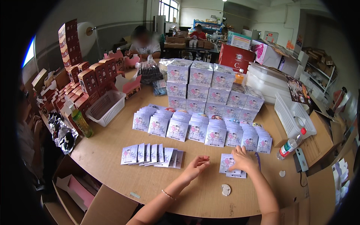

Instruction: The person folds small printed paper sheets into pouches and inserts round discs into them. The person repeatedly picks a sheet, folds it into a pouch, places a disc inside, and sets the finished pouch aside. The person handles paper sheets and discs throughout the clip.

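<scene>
My right hand bends over a small pile of flat lilac printed packets, its fingers at the far edge and its thumb on the top packet. To its left, my left hand hovers over the table with loosely bent fingers and nothing visible in them. A fanned row of similar packets lies further left. Beyond both hands, several overlapping stacks of these packets form a long row, with colourful round pieces peeking out behind some. Small white round pieces lie near the table's front edge.
Lilac printed boxes are piled behind the packet rows. A clear bottle with a red cap and a white basket stand right. Left are a green bottle, another white basket and red boxes. Other people sit further back.
</scene>
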`<state>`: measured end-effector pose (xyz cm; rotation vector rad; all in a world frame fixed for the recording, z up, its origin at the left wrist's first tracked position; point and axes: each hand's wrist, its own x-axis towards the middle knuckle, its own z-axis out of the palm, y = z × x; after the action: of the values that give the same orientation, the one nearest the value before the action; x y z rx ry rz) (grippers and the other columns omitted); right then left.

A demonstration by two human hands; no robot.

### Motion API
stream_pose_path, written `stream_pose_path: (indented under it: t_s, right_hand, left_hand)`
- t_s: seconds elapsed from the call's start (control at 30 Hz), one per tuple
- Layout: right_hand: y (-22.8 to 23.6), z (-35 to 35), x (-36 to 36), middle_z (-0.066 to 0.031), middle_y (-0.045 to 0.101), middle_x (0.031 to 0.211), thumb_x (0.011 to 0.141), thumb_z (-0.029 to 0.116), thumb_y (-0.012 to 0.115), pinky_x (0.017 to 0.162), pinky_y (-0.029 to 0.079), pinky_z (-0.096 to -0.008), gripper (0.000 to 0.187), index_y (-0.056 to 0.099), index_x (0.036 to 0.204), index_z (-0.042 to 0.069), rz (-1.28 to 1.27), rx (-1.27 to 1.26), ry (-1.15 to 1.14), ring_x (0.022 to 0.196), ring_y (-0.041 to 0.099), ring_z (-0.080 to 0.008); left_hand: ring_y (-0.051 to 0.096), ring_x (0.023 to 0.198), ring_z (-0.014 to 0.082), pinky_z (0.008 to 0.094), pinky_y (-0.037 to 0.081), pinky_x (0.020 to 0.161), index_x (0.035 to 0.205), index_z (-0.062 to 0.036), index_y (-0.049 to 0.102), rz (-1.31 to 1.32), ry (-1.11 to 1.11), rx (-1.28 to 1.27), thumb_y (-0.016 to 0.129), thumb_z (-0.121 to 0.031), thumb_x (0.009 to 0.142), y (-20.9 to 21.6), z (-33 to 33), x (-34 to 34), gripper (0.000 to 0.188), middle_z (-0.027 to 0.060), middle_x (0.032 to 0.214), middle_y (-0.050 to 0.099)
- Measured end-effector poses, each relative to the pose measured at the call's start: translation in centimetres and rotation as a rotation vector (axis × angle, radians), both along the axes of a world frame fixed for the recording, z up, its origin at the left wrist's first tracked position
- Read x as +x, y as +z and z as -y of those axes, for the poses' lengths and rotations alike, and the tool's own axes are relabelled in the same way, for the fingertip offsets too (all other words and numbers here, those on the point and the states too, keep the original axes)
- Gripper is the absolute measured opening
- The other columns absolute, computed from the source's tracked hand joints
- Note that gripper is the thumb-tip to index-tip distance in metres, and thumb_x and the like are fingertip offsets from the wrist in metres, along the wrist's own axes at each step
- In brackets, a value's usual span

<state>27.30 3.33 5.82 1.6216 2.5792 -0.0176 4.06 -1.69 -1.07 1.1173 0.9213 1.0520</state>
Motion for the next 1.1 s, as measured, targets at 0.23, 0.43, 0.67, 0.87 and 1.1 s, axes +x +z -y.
stream_pose_path:
  t_s: [0.23,0.43,0.67,0.87,1.1]
  right_hand:
    - [3.9,3.9,-2.5,-0.0077,0.06,0.068,0.077,0.009,0.07,0.058,0.046,-0.0314,0.019,0.059,0.088,-0.001,-0.734,-0.18,-0.003,0.063,0.058,-0.0163]
    - [-1.7,7.8,-3.0,-0.0128,0.061,0.091,0.083,0.018,0.068,0.064,0.048,-0.0316,0.031,0.053,0.098,-0.004,-1.196,-0.379,-0.041,0.069,0.059,-0.0184]
    - [-3.7,11.5,0.2,-0.021,0.056,0.1,0.078,0.027,0.07,0.08,0.045,-0.0379,0.04,0.047,0.093,-0.002,-0.689,-0.366,-0.238,0.092,0.055,-0.0328]
    - [-3.4,8.9,-0.2,-0.0045,0.057,0.078,0.087,0.003,0.058,0.047,0.045,-0.0218,0.015,0.047,0.097,0.002,-1.273,-0.468,-0.241,0.057,0.056,-0.0088]
    - [-4.1,7.7,-3.4,-0.0062,0.055,0.082,0.089,-0.003,0.052,0.051,0.05,-0.0228,0.014,0.049,0.103,-0.002,-1.525,-0.205,0.011,0.062,0.058,-0.0103]
  left_hand:
    - [0.054,0.111,0.023,0.0359,0.043,0.091,0.111,-0.0044,0.061,-0.392,0.218,0.494,0.071,-0.018,0.081,2.8,1.8,0.2,0.034,0.0125,0.113,0.061]
    - [0.057,0.084,0.0202,0.0338,0.039,0.079,0.085,-0.0105,0.068,-0.855,0.307,0.967,0.072,-0.019,0.075,5.3,2.6,-0.5,0.013,-0.0001,0.08,0.064]
    - [0.052,0.099,0.0236,0.0375,0.038,0.087,0.099,-0.0138,0.066,-1.063,0.249,1.139,0.067,-0.015,0.078,5.3,2.9,-0.1,0.021,0.0002,0.095,0.062]
    - [0.05,0.103,0.0269,0.0394,0.038,0.086,0.108,-0.0173,0.064,-1.144,0.275,1.144,0.064,-0.013,0.081,4.3,3.3,0.9,0.027,-0.0017,0.095,0.061]
    - [0.051,0.096,0.0262,0.0365,0.04,0.082,0.094,-0.0133,0.064,-0.984,0.301,1.053,0.066,-0.008,0.078,3.7,3.2,1.5,0.017,0.0005,0.09,0.061]
